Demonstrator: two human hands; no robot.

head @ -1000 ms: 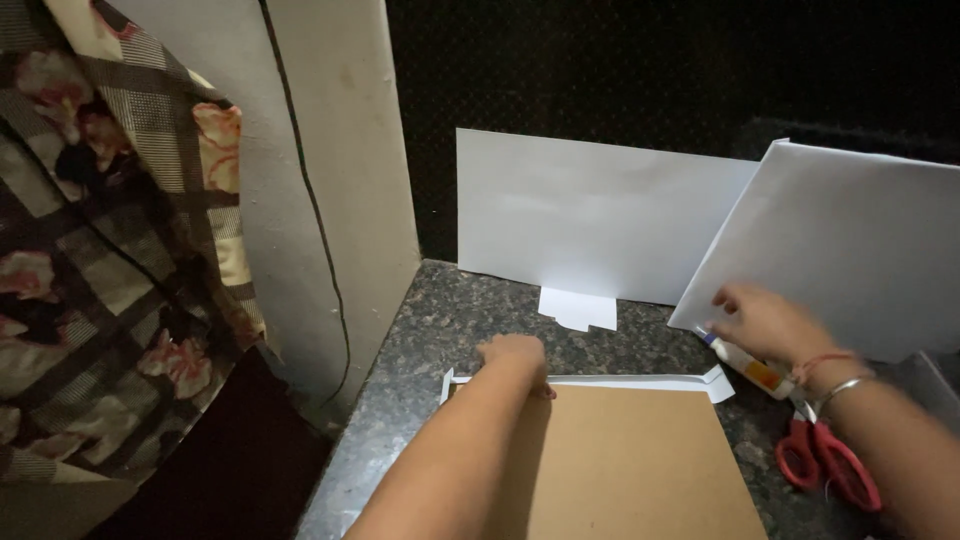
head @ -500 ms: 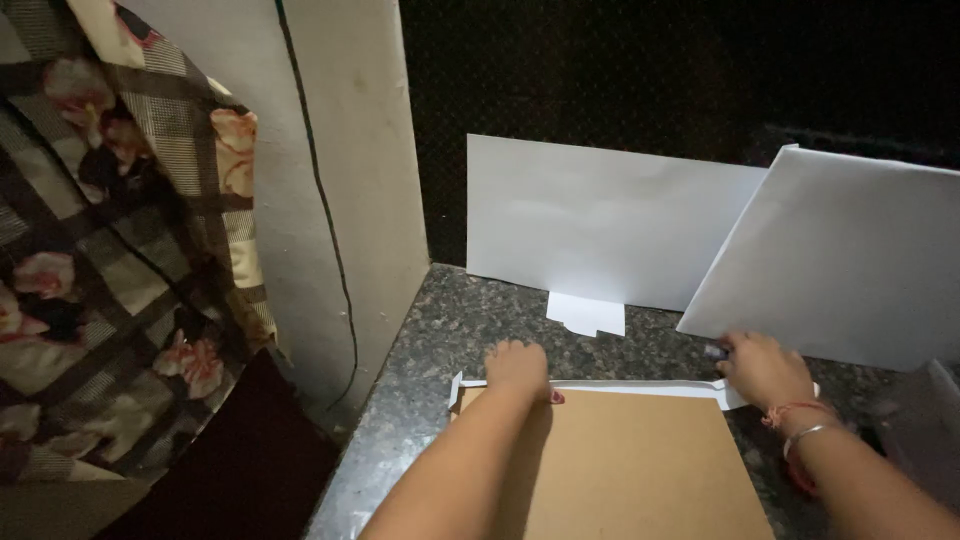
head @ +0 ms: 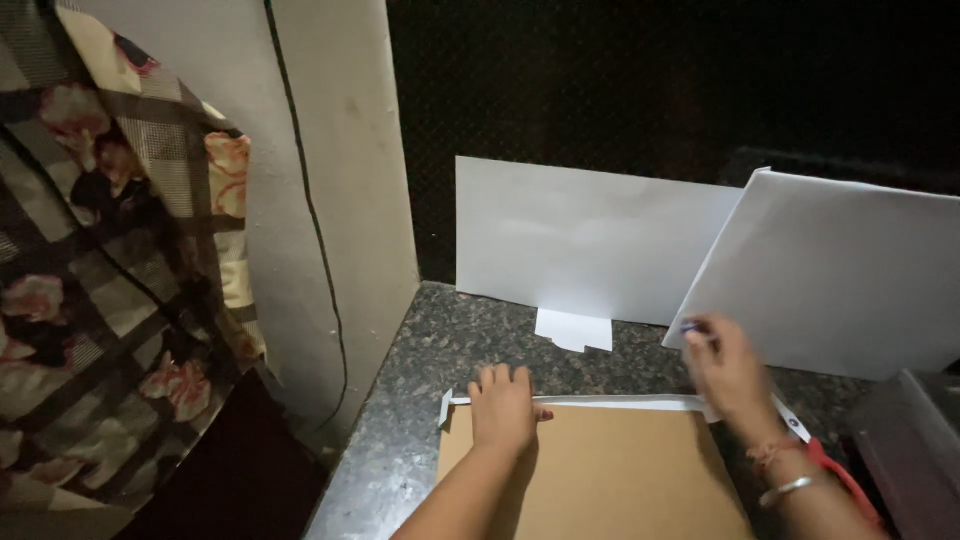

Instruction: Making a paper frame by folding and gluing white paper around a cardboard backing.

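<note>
Flat brown cardboard sheet point(head: 620, 470), white-edged

Bare forearms; the right hand point(head: 728, 372) wears a red thread and silver bangle at its wrist

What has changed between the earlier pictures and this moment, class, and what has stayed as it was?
The right hand left the spot near the red scissors and came in to the far right corner of the brown board, on its white paper edge. The left hand stayed pressed flat on the far edge. The white sheets behind stayed leaning.
</note>
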